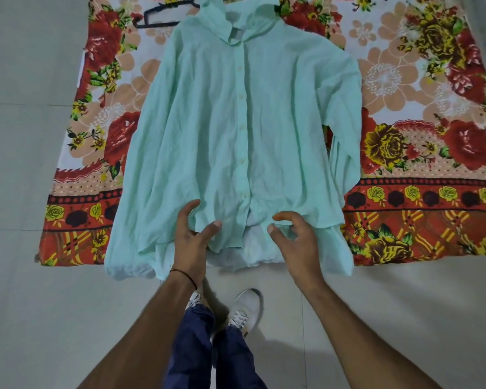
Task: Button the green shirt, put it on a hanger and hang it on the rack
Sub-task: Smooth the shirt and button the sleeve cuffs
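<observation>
Green shirt [208, 130] is lying flat, front up, on one floral cloth [404, 88] covering the floor [26, 136]. Its collar is pointing to the top of the frame and its hem to the bottom centre. Judgement: it is lying this way so the placket is facing up and staying within reach.

Left hand [192, 234] and right hand [295, 240] are hovering at the hem, one on each side of the placket's lower end. Both are spreading wide with loosely bent fingers, gripping nothing. Cannot tell whether the fingertips are touching the fabric.

Counts:
- Shirt: 1.
- Buttons [242, 126] showing down the placket: 5, all appearing fastened. The fronts are parting below the lowest one.
- Hanger [157, 15]: 1, dark, lying at upper left, partly under the collar, likely waiting for the next step.
- Shoes [247, 307]: 2.
- Rack: none showing.
</observation>
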